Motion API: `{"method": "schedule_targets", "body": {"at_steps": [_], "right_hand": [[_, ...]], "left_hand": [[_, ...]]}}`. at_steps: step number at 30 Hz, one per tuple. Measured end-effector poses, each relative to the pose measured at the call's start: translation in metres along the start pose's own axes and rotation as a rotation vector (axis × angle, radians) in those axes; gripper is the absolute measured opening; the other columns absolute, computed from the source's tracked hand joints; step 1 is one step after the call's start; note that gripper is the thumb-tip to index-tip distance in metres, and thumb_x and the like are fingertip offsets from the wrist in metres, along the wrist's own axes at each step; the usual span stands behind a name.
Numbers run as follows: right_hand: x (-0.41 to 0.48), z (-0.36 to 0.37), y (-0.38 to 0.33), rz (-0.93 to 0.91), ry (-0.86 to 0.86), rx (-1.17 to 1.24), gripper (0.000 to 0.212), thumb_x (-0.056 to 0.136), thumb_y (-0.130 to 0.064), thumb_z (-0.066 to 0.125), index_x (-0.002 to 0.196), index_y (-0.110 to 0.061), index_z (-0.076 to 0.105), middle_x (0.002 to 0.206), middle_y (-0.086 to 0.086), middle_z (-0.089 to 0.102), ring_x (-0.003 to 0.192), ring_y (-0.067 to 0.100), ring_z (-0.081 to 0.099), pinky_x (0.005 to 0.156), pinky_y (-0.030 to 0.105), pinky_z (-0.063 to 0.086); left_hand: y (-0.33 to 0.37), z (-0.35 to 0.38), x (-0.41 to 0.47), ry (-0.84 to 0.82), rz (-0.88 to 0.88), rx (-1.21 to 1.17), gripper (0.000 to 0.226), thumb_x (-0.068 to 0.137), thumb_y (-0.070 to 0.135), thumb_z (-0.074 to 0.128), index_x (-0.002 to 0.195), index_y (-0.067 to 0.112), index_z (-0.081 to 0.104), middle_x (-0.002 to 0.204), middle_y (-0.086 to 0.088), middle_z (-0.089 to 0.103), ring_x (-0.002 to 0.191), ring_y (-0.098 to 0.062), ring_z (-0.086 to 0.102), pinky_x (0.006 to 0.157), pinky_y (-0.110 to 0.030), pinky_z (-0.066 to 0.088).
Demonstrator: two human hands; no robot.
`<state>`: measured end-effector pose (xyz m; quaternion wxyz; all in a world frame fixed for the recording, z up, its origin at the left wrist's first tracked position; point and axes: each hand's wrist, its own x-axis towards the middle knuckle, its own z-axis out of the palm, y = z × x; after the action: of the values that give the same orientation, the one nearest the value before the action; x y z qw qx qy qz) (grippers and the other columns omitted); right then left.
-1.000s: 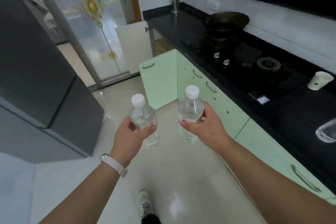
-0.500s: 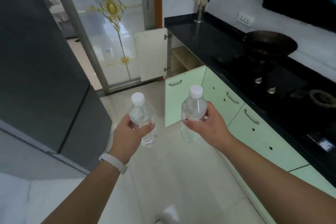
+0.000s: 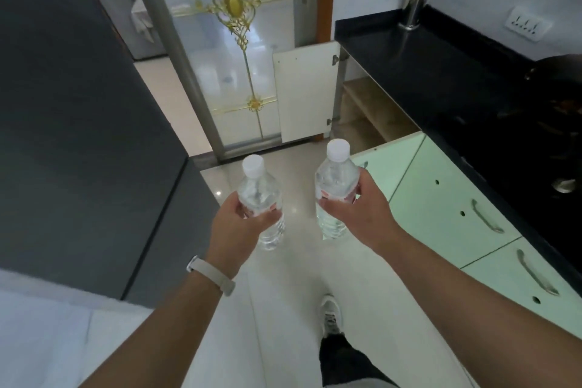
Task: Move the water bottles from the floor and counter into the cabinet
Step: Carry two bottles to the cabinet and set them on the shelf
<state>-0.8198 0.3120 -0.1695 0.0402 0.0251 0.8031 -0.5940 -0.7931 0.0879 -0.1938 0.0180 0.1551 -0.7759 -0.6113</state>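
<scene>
view: head camera, looking forward and down along two bare forearms
left hand (image 3: pixel 234 227): fingers and thumb curled round the middle of the left bottle (image 3: pixel 259 195), gripping it; a white wristband (image 3: pixel 211 274) sits on the wrist
left bottle: clear ribbed plastic water bottle with a white screw cap, water inside, roughly upright with the cap tipped away from the camera, held in the air above the floor
right hand (image 3: pixel 362 214): thumb and fingers clasped round the labelled waist of the right bottle (image 3: pixel 337 179)
right bottle: clear plastic water bottle with a white cap and a red-and-white label band, upright, carried beside the left bottle, the two apart and not touching
cabinet (image 3: pixel 368 104): open base unit under the far end of the counter, pale wooden shelf showing inside; both bottles are outside it, well short of the opening
cabinet door (image 3: pixel 305 91): flat white panel swung wide on two metal hinges
counter (image 3: pixel 425 66): polished black stone running along the right side
utensil holder (image 3: pixel 415 9): steel cylinder with spoons, standing at the counter's far end
wok (image 3: pixel 560 79): dark, cut off by the right edge
green doors (image 3: pixel 441 198): mint-green cabinet fronts with metal handles, closed, below the counter
refrigerator (image 3: pixel 78 135): tall dark grey, on the left
glass door (image 3: pixel 234 6): frosted sliding panel with gold ornament, straight ahead
floor (image 3: pixel 283 309): glossy pale tiles; one grey shoe (image 3: pixel 330 313) below the right bottle
</scene>
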Motion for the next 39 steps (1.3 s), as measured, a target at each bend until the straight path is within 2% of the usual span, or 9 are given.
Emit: {"method": "schedule_targets", "body": {"at_steps": [4,8,13,16,24,28,32,36,39], "right_hand": [[0.079,0.003,-0.004,0.013,-0.064,0.003,0.047,0.073,-0.027,0.084,0.106,-0.035,0.052,0.099,-0.016,0.061,0.089,0.001,0.06,0.072,0.02,0.045],[0.153,0.001,-0.014,-0.013,-0.11,0.002,0.051,0.071,-0.027,0.085,0.111,-0.03,0.054,0.1,-0.014,0.063,0.089,0.002,0.061,0.075,0.022,0.05],[0.22,0.013,-0.017,-0.047,-0.102,-0.008,0.058,0.068,-0.034,0.086,0.115,-0.035,0.053,0.105,-0.016,0.064,0.093,0.003,0.062,0.076,0.018,0.048],[0.251,0.023,-0.025,-0.051,-0.127,-0.029,0.059,0.068,-0.036,0.086,0.115,-0.038,0.051,0.106,-0.017,0.061,0.094,0.002,0.06,0.073,0.014,0.044],[0.326,0.068,-0.033,0.002,-0.081,-0.043,0.05,0.071,-0.026,0.086,0.104,-0.041,0.051,0.1,-0.022,0.059,0.09,-0.002,0.059,0.074,0.015,0.044],[0.366,0.094,-0.038,0.035,0.003,-0.041,0.052,0.072,-0.025,0.085,0.112,-0.038,0.052,0.102,-0.018,0.063,0.091,-0.001,0.063,0.083,0.027,0.053],[0.402,0.123,-0.054,0.049,0.077,-0.061,0.047,0.074,-0.021,0.084,0.106,-0.038,0.055,0.099,-0.014,0.066,0.089,-0.005,0.063,0.08,0.026,0.053],[0.422,0.141,-0.063,0.071,0.16,-0.103,0.045,0.073,-0.025,0.084,0.099,-0.044,0.052,0.095,-0.019,0.065,0.087,-0.011,0.061,0.076,0.02,0.051],[0.431,0.138,-0.065,0.092,0.2,-0.125,0.044,0.074,-0.029,0.083,0.102,-0.043,0.052,0.098,-0.016,0.065,0.09,-0.007,0.062,0.078,0.023,0.053]], "left_hand": [[0.017,0.005,0.057,0.077,-0.033,0.045,0.042,0.073,0.021,0.089,0.11,0.026,0.07,0.1,0.008,0.075,0.094,-0.012,0.071,0.091,-0.042,0.057],[0.04,0.011,0.114,0.123,-0.046,0.063,0.053,0.064,0.032,0.09,0.113,0.026,0.069,0.103,0.007,0.076,0.096,-0.014,0.072,0.093,-0.045,0.057],[0.061,0.017,0.165,0.124,-0.002,0.073,0.042,0.074,0.022,0.089,0.111,0.024,0.069,0.102,0.006,0.076,0.095,-0.015,0.072,0.09,-0.041,0.057],[0.069,0.012,0.197,0.126,0.002,0.057,0.042,0.075,0.02,0.088,0.112,0.025,0.069,0.1,0.009,0.075,0.093,-0.01,0.071,0.083,-0.031,0.056],[0.056,-0.006,0.31,0.037,-0.038,0.017,0.044,0.076,0.021,0.087,0.113,0.029,0.065,0.105,0.009,0.072,0.098,-0.009,0.067,0.08,-0.026,0.051],[0.049,-0.019,0.377,-0.065,-0.027,-0.003,0.048,0.076,0.019,0.087,0.117,0.03,0.064,0.105,0.016,0.07,0.097,-0.002,0.065,0.084,-0.026,0.051],[0.046,-0.031,0.442,-0.158,-0.04,-0.013,0.048,0.073,0.02,0.089,0.108,0.041,0.063,0.104,0.022,0.068,0.096,0.003,0.063,0.079,-0.02,0.048],[0.046,-0.032,0.493,-0.26,-0.029,0.021,0.051,0.072,0.022,0.089,0.118,0.03,0.067,0.105,0.014,0.073,0.096,-0.005,0.068,0.079,-0.023,0.05],[0.051,-0.026,0.523,-0.322,-0.011,0.044,0.048,0.07,0.026,0.089,0.113,0.031,0.068,0.102,0.011,0.072,0.096,-0.009,0.068,0.081,-0.026,0.051]]}}
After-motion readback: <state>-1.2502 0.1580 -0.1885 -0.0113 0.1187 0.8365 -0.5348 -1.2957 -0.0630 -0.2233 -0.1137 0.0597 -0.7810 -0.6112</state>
